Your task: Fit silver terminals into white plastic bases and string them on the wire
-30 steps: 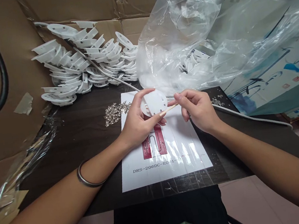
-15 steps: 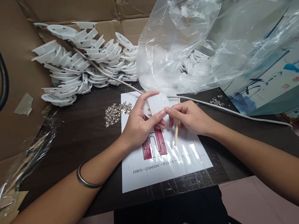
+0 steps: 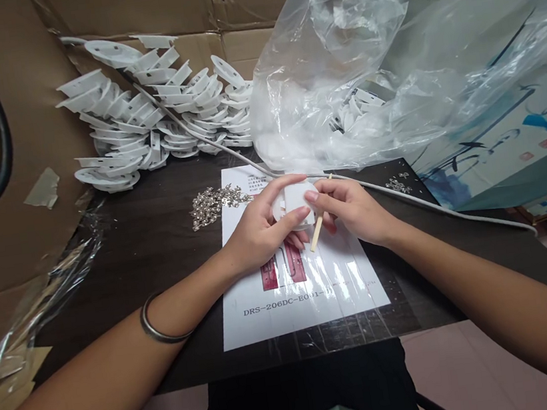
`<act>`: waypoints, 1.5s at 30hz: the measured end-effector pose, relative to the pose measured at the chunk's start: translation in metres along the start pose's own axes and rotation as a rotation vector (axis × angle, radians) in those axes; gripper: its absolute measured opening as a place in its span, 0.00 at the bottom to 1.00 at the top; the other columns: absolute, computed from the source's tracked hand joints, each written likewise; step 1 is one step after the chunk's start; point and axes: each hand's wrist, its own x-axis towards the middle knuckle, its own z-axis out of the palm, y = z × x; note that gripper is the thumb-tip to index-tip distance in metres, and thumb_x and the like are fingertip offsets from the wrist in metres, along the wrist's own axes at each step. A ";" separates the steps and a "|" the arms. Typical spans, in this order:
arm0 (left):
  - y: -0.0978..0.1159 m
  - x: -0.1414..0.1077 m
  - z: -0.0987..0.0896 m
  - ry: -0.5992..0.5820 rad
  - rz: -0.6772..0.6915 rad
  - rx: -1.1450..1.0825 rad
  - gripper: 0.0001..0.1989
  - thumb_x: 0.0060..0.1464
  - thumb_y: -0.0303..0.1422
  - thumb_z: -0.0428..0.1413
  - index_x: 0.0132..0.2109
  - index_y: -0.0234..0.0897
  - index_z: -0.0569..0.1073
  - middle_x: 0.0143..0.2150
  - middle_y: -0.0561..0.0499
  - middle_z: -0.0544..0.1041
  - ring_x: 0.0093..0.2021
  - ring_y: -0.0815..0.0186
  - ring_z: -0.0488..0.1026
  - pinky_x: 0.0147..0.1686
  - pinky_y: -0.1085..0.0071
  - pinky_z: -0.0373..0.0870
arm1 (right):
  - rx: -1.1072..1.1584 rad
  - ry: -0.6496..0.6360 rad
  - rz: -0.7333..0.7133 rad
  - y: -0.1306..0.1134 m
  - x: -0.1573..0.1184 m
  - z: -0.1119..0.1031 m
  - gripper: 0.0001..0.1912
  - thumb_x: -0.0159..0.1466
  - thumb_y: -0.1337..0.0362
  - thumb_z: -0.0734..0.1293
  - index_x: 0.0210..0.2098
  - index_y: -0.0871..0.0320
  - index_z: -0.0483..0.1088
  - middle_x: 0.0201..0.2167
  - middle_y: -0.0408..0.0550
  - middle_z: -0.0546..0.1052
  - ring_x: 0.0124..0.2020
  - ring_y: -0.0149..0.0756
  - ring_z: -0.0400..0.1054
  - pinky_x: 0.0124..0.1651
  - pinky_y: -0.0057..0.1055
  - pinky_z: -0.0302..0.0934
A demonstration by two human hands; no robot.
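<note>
Between my hands is a round white plastic part (image 3: 295,195) with a raised flat section and small slots. My left hand (image 3: 261,230) is closed around its left side, thumb along the near edge and fingers along the far edge. My right hand (image 3: 355,211) keeps a thin wooden stick (image 3: 316,233) in its curled fingers, the near end pointing down toward the paper. The right thumb presses on the part's right side. Beneath both hands lies a printed sheet (image 3: 253,322) with a red picture. Left of the part is a pile of small metal pieces (image 3: 211,208).
Stacks of white plastic parts (image 3: 118,138) stand at the back left. A clear plastic bag (image 3: 301,107) holding more white parts fills the back right. A grey cable (image 3: 429,199) crosses the table (image 3: 111,273). Some small metal pieces (image 3: 398,184) lie at the right. Cardboard (image 3: 167,7) walls the back.
The white part has shifted slightly right and tilted, so its left slots show more. My right thumb has moved up onto its face, and the stick has moved a little with the hand.
</note>
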 end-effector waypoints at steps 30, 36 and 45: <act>-0.004 0.000 -0.007 -0.005 -0.012 -0.014 0.31 0.56 0.36 0.56 0.64 0.35 0.57 0.27 0.52 0.78 0.25 0.63 0.78 0.28 0.68 0.78 | 0.299 0.074 0.184 -0.002 0.003 0.003 0.17 0.62 0.52 0.68 0.25 0.59 0.68 0.16 0.38 0.67 0.14 0.21 0.57 0.18 0.22 0.51; -0.003 0.000 -0.006 0.016 -0.021 0.003 0.29 0.56 0.38 0.56 0.63 0.39 0.60 0.26 0.53 0.78 0.24 0.62 0.78 0.27 0.67 0.77 | 0.292 0.062 0.176 -0.003 0.003 0.003 0.18 0.61 0.51 0.68 0.25 0.59 0.69 0.17 0.38 0.67 0.15 0.22 0.57 0.18 0.23 0.51; -0.001 -0.001 -0.003 0.071 -0.025 0.086 0.31 0.58 0.37 0.56 0.66 0.38 0.58 0.22 0.55 0.77 0.24 0.62 0.78 0.30 0.68 0.77 | 0.205 0.074 0.159 -0.006 0.002 0.001 0.19 0.60 0.49 0.68 0.25 0.58 0.68 0.12 0.34 0.58 0.13 0.21 0.47 0.17 0.25 0.39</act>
